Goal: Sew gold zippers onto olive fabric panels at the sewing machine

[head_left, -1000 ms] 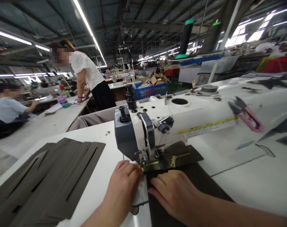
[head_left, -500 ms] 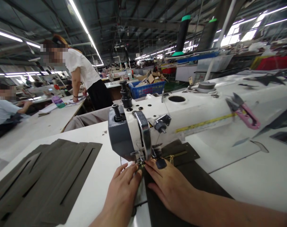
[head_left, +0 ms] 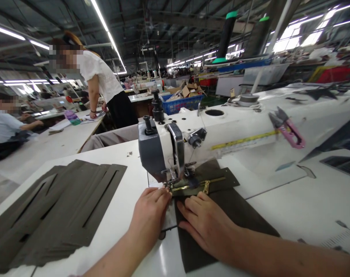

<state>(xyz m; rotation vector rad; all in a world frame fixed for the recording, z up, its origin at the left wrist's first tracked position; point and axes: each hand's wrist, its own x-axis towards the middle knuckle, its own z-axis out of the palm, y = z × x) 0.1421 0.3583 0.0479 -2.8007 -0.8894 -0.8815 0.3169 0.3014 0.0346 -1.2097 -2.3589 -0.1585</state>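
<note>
Under the head of a white sewing machine (head_left: 175, 154) lies a dark olive fabric piece (head_left: 198, 246) with a gold zipper (head_left: 182, 188) and its gold pull (head_left: 206, 187). My left hand (head_left: 149, 211) is closed, its fingertips pinched together at the zipper's left end beside the presser foot; what they grip is too small to make out. Flat on the fabric, just below the zipper, rests my right hand (head_left: 205, 223), its fingers slightly apart and holding nothing.
Stacked dark panels with slits (head_left: 77, 204) lie on the left of the white table. Pink-handled snips (head_left: 290, 132) rest on the machine arm. Beyond are a blue crate (head_left: 182, 104), a standing person in white (head_left: 101, 77) and a seated person (head_left: 4, 127) at another table.
My right hand has drawn back from the presser foot, uncovering more of the zipper. My left hand's fingers have bunched together near the foot. The view has shifted slightly.
</note>
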